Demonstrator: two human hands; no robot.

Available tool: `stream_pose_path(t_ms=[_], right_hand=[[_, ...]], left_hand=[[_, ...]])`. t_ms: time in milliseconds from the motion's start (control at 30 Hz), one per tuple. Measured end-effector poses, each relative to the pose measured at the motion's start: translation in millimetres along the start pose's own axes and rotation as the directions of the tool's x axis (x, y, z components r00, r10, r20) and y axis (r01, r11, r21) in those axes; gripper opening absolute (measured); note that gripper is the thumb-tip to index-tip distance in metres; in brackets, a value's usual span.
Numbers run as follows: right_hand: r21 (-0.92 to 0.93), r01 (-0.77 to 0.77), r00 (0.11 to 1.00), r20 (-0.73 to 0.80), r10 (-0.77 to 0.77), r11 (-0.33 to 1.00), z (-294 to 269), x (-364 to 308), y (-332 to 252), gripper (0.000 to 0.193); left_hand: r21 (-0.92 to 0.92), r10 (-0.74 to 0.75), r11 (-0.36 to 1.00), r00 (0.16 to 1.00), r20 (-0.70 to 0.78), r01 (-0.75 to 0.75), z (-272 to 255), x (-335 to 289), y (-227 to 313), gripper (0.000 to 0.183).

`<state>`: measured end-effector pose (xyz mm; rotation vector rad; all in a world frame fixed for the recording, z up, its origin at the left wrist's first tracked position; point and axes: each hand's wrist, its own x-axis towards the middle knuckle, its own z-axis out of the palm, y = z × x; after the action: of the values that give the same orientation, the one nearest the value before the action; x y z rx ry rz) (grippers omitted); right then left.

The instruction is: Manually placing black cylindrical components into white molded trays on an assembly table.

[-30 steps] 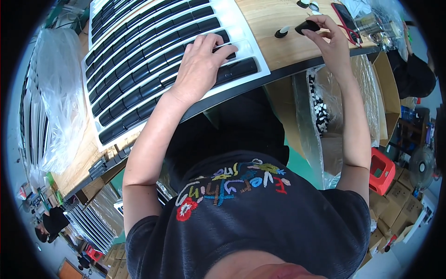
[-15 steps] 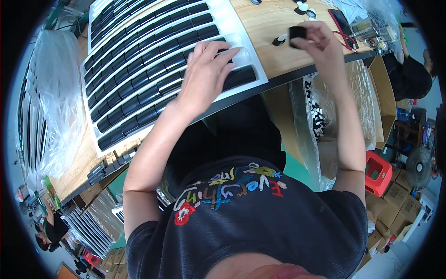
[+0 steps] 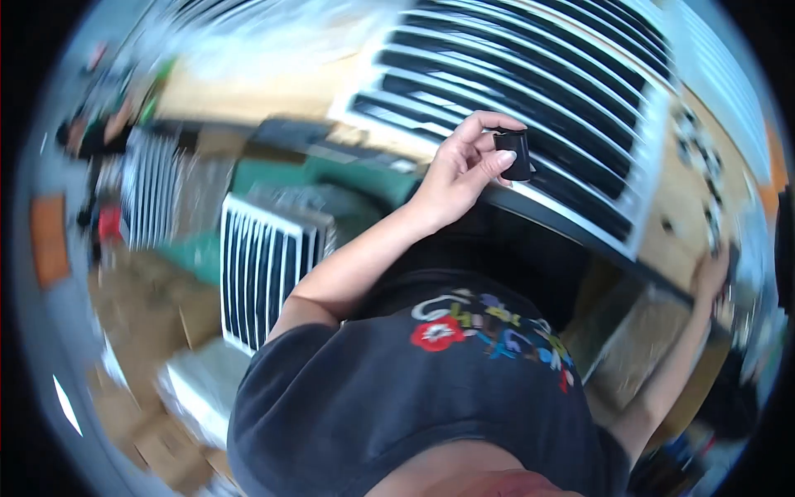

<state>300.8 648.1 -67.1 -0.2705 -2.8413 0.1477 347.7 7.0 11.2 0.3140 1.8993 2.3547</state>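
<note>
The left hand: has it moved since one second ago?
Yes. The left hand has lifted off the white grille and now pinches a small black part.

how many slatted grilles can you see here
2, maybe more hidden in the blur. One large white grille lies on the wooden workbench under the left hand, which pinches a small black part. Another grille stands lower left.

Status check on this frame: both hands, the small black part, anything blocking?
Left hand pinching small black cap over the white slatted grille. Right hand far out at the bench edge, grip unclear through blur. Nothing between cap and grille.
</note>
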Motion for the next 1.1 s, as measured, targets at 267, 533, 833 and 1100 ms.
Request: stream_pose_path(t_ms=[267, 533, 833, 1100], right_hand=[[-0.130, 0.109, 0.988, -0.099, -0.122, 0.986, 7, -8, -34, 0.038], [-0.171, 0.080, 0.984, -0.142, -0.105, 0.982, 40, -2, -63, 0.039], [0.087, -0.151, 0.969, -0.183, 0.164, 0.985, 5, -37, -31, 0.039], [0.469, -0.053, 0.934, -0.290, 0.211, 0.881, 13, -60, -71, 0.033]], left_hand=[[0.078, 0.161, 0.958, 0.293, -0.942, -0.275, -222, -173, 13, 0.027], [0.070, 0.100, 0.907, 0.052, -0.994, -0.415, -572, -284, 137, 0.033], [0.629, 0.627, 0.776, 0.052, -0.777, 0.049, -482, -116, 158, 0.033], [0.851, 0.752, 0.308, 0.657, 0.056, -0.425, -192, 69, 112, 0.016]])
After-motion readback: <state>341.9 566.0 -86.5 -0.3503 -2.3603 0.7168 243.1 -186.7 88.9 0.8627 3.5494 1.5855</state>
